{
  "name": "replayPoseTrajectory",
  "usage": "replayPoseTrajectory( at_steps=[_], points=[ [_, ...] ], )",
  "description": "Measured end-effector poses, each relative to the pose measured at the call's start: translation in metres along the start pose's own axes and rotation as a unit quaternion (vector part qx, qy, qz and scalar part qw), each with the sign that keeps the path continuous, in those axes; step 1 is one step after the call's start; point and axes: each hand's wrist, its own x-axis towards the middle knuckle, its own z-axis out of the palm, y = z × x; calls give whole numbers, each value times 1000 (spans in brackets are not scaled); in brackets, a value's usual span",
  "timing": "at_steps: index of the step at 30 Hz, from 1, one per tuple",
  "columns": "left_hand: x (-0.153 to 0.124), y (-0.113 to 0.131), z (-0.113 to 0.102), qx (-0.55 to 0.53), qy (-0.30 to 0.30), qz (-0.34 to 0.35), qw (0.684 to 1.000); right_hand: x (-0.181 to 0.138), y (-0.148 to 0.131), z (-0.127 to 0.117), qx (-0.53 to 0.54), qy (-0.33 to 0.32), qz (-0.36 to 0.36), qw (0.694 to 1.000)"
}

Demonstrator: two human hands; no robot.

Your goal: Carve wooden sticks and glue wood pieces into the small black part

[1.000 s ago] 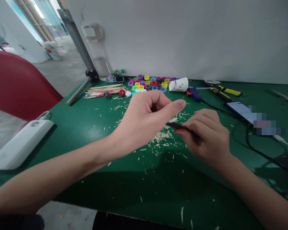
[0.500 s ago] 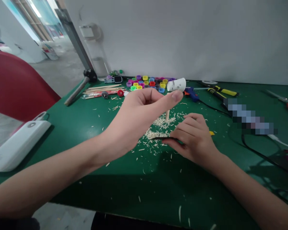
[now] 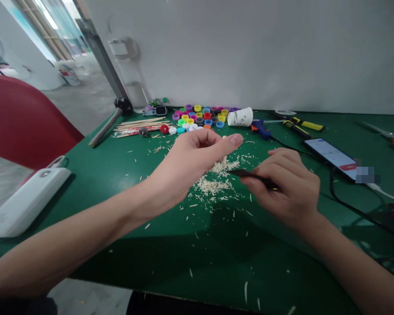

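Observation:
My left hand [image 3: 192, 159] is closed in a pinch on a short wooden stick [image 3: 224, 155], held upright over a heap of pale wood shavings [image 3: 216, 181] on the green table [image 3: 124, 197]. To its right my right hand [image 3: 287, 188] is closed round a dark knife [image 3: 249, 174]. The blade lies almost flat and points left, its tip close to the lower end of the stick. The handle is hidden in my fingers.
At the back lie several coloured bottle caps [image 3: 200, 117], a tipped paper cup [image 3: 240, 117], wooden sticks [image 3: 138, 124], a hammer [image 3: 110, 120], a glue gun [image 3: 261, 128] and a yellow-black tool [image 3: 302, 125]. A phone [image 3: 331, 156] with cables lies right, a white power bank [image 3: 22, 199] left.
My right hand drew back to the right and rose, bringing the blade up near the stick. My left hand dropped slightly with the stick still pinched.

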Motion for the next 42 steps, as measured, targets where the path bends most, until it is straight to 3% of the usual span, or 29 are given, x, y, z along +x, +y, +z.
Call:
replayPoseTrajectory(
  at_steps=[21,23,26,28,30,37,42],
  points=[
    [-5,-2,3,31,12,80,996,4,4,2,43,-67,-47,996],
    [-6,3,3,22,-1,88,996,1,4,4,41,-99,-54,993],
    [-9,19,1,-2,-44,124,991,-6,3,12,17,-209,-107,972],
    [-10,28,-2,14,-21,166,986,-10,4,17,9,-253,-127,959],
    [-10,30,-6,21,-21,162,986,-10,8,19,10,-224,-104,969],
    [2,12,-10,33,-15,104,994,-3,17,-2,42,-12,-45,998],
    [2,11,-8,86,-14,79,993,-1,10,-8,47,34,-11,998]
  ],
)
